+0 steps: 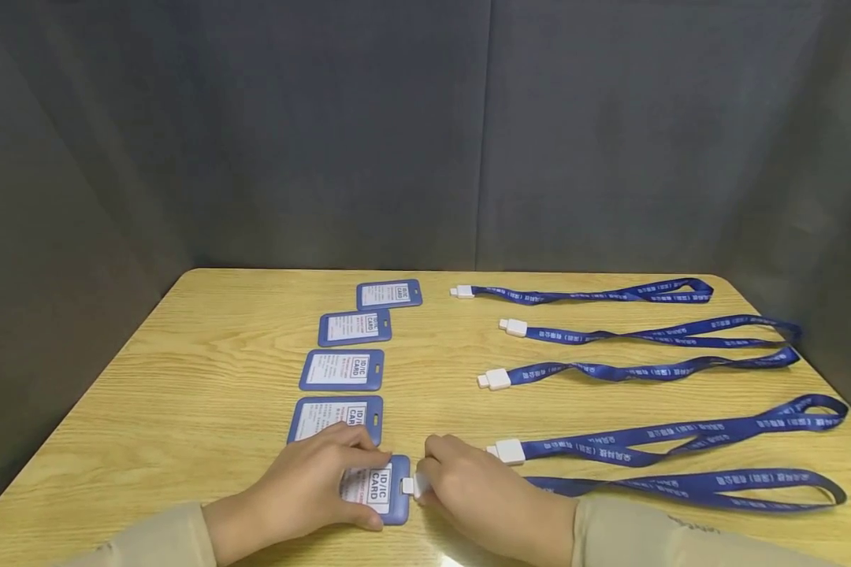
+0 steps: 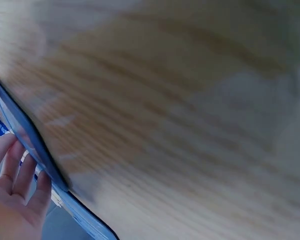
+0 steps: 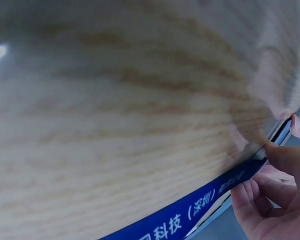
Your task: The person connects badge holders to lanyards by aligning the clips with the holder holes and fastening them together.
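My left hand (image 1: 319, 476) holds the nearest blue-framed ID card holder (image 1: 399, 496) by its long edges, thumb on the near side and fingers on the far side. In the left wrist view the left fingers lie along the holder's edge (image 2: 35, 135). Just right of it, my right hand (image 1: 471, 484) pinches the white clip (image 1: 417, 484) of the nearest blue lanyard (image 1: 702, 484). The clip's tip overlaps the slotted end of the holder. From the right hand the printed strap (image 3: 190, 210) runs off across the table in the right wrist view.
Several more blue card holders (image 1: 342, 370) lie in a column beyond the left hand. Several blue lanyards (image 1: 645, 368) with white clips stretch out on the right, roughly parallel. All lie on a wood-grain table (image 1: 184, 394); a dark grey curtain (image 1: 326, 142) hangs behind.
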Available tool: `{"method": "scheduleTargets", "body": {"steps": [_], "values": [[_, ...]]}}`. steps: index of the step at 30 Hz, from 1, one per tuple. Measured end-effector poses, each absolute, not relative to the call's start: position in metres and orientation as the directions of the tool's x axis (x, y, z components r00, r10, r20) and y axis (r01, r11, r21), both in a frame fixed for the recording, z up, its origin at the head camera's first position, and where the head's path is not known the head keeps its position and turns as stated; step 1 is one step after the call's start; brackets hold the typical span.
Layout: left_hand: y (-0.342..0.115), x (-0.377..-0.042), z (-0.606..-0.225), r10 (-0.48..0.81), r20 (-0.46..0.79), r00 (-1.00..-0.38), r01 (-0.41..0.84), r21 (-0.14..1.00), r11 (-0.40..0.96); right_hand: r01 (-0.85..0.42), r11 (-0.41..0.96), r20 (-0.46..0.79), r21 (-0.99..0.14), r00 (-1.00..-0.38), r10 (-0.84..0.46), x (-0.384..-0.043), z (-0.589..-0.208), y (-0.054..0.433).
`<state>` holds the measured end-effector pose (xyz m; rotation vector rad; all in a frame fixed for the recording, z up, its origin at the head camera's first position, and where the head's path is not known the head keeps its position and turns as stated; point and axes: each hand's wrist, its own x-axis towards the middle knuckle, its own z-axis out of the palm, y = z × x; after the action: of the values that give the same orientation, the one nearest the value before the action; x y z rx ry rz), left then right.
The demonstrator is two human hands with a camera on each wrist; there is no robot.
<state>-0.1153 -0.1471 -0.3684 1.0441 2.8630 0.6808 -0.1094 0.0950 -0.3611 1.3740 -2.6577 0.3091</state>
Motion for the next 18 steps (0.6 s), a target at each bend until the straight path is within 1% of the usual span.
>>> {"method": "scheduleTargets", "body": {"steps": [5, 12, 18], "values": [[-0.1477, -0.1149, -0.3704, 0.625, 0.137, -0.769, 0.62, 0.4, 0.675, -0.816, 0.566, 0.209, -0.115, -0.577, -0.79, -0.1085, -0.3615, 0.0953], [-0.1493, -0.1141, -0.3734, 0.66, 0.174, -0.731, 0.668, 0.383, 0.638, -0.798, 0.589, 0.174, -0.127, -0.602, -0.779, -0.1069, -0.3625, 0.0947], [-0.1468, -0.113, -0.3724, 0.655, 0.157, -0.739, 0.655, 0.393, 0.646, -0.802, 0.588, 0.188, -0.109, -0.597, -0.78, -0.1071, -0.3631, 0.0944]]}}
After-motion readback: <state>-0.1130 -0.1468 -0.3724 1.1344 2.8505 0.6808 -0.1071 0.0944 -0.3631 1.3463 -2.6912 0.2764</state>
